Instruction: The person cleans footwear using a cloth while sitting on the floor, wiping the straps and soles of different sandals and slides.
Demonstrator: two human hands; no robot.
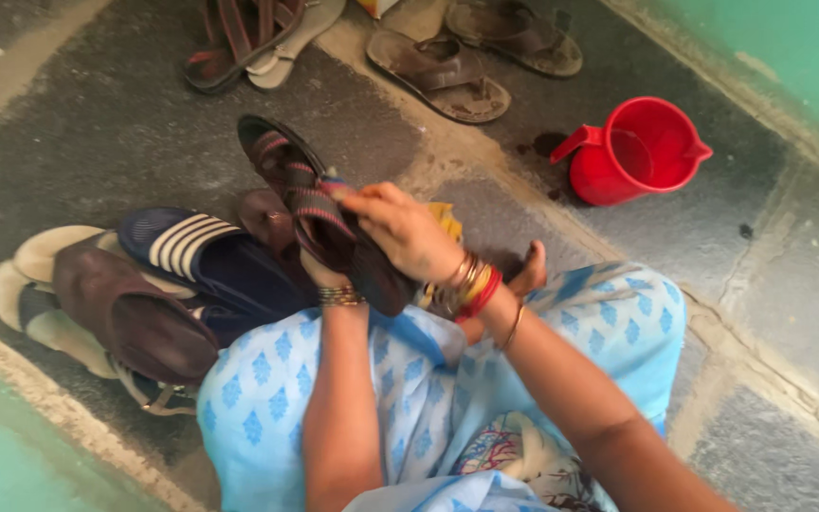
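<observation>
1. The right hand (408, 230) reaches in from the lower right, forearm slanting up across the lap, wrist ringed with red and gold bangles (474, 286); its fingers are curled and pressed onto the upper face of a sandal (307, 194), and a bit of blue-and-red cloth shows at the fingertips.
2. The left hand (324, 270) comes straight up from below, forearm upright, a thin bangle at the wrist; it is mostly hidden behind the sandal, so only its heel shows; it seems to hold the sandal from beneath, but the grip itself cannot be made out.
3. The sandal is held above the floor, just over the knees, tilted with its toe end up and to the left; it is dark, with maroon and grey striped straps across it.
4. Below the hands lies the lap in pale blue cloth with darker blue motifs; a bare foot (530, 268) pokes out beside the right wrist.
5. To the left, on the stone floor (125, 123), lies a heap: a navy slide (203, 254) with white stripes, a brown shoe (135, 318), and cream soles under them.
6. Further off, at the top, lie brown sandals (447, 71); a red jug (635, 150) stands to the right, near the green wall (789, 47).
</observation>
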